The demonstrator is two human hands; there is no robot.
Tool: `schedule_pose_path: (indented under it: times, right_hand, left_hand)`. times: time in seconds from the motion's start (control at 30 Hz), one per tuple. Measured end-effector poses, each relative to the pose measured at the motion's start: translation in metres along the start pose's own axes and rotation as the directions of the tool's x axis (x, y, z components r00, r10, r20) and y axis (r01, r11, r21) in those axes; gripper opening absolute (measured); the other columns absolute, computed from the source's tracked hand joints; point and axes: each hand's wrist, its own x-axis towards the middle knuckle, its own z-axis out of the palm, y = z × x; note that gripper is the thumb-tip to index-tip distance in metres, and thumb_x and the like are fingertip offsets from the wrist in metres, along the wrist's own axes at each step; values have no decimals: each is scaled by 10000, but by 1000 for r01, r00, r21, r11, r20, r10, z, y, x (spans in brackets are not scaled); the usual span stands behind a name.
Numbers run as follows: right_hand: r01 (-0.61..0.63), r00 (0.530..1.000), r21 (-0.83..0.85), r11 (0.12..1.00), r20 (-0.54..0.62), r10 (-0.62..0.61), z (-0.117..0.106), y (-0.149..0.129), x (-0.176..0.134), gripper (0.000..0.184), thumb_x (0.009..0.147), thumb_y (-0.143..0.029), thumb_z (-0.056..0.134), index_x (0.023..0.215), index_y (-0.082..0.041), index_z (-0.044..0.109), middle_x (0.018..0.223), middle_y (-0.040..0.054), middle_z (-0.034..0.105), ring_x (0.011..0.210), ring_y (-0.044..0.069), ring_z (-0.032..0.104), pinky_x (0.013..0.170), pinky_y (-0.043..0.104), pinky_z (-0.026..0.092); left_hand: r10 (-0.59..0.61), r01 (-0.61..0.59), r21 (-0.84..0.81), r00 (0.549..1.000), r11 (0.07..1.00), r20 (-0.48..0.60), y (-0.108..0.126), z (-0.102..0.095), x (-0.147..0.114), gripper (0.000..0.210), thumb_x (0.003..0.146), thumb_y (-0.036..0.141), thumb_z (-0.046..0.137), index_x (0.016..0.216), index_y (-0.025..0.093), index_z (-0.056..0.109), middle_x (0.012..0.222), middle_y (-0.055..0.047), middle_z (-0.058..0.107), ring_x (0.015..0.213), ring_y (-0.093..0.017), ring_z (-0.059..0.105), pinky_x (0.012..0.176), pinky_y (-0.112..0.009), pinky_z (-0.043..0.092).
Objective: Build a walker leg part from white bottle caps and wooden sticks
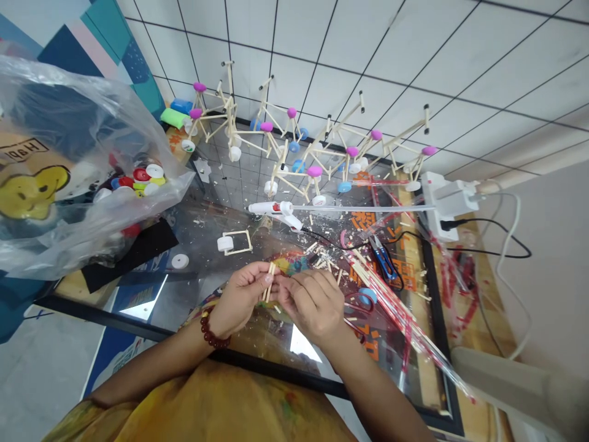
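Between the thumb and fingers of my left hand (245, 293) are a few short wooden sticks (269, 281), held roughly upright and close together. My right hand (315, 302) is closed in a pinch right beside them, its fingertips at the sticks' right side. What the right fingers grip is hidden behind the hand. Beyond my left hand, a small wooden stick frame (239, 241) lies on the glass table, with a white bottle cap (225, 244) at its left side. A white glue gun (276, 210) rests farther back.
Several stick figures (294, 178) with caps and pink pieces stand along the tiled wall. A clear bag (151, 202) of caps sits left. On the right are wrapped stick bundles (391, 307), blue-handled cutters (384, 258), red scissors (359, 307) and a power strip (437, 205) with cords.
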Motion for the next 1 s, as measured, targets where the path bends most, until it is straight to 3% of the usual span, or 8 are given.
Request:
schedule_pose_path:
  times: [0.17,0.23,0.3,0.37,0.57,0.83,0.9,1.0]
  right_hand:
    - [-149,988,112,982,45,145,-5,-3,5,97,896,-184,598,802,-206,611,748,27,686,717,167,609,698,322,454]
    - [-226,974,136,965,61,220,-4,-2,5,73,919,-204,581,944,-182,646,827,56,704,767,182,618,716,331,467]
    - [-260,965,151,954,77,251,-2,-1,5,199,937,-198,555,1114,-154,634,929,89,715,837,200,630,752,346,484]
    - [-262,964,171,950,85,250,0,-1,5,229,946,-183,536,1156,-164,628,979,93,716,874,204,638,779,354,490]
    - [-221,975,221,950,16,223,2,-1,6,101,910,-146,590,975,-196,650,881,50,722,807,185,640,748,341,472]
    - [-77,995,9,997,-59,78,-2,1,6,79,839,-134,664,867,-203,639,813,22,743,736,172,649,772,367,414]
    - [-122,988,63,991,-90,127,-1,-1,6,97,818,-118,662,803,-207,625,738,0,724,676,156,638,742,356,404]
    - [-283,942,318,905,-87,325,1,-6,7,147,799,-103,632,704,-209,596,634,-29,665,592,126,600,689,321,413]
  left_hand:
    - [9,-9,12,1000,1000,-8,3,-1,1,332,692,371,843,896,143,715,780,-37,733,707,-122,678,717,-249,568]
    - [6,-6,40,1000,999,1,2,-3,0,331,713,379,825,915,145,709,806,-42,741,703,-132,684,722,-281,581]
    - [48,-49,121,999,991,12,0,-6,0,309,745,376,797,922,138,709,819,-49,744,701,-137,685,713,-283,582]
    - [110,-113,236,994,965,27,-1,-7,-1,274,777,361,766,916,130,713,819,-52,745,708,-139,684,713,-276,580]
    - [312,-305,493,947,814,70,-4,-11,-2,136,829,248,690,916,149,722,849,-39,755,761,-131,690,748,-241,567]
    - [476,-438,688,867,579,151,-10,-16,-4,125,852,213,665,945,185,744,903,-37,774,786,-139,711,746,-231,559]
    - [501,-459,699,849,548,165,-9,-14,-5,133,858,199,656,952,192,751,913,-37,779,791,-142,719,742,-230,563]
    - [565,-507,692,807,514,171,-8,-11,-7,158,847,163,666,961,213,764,937,-33,785,818,-146,731,769,-238,571]
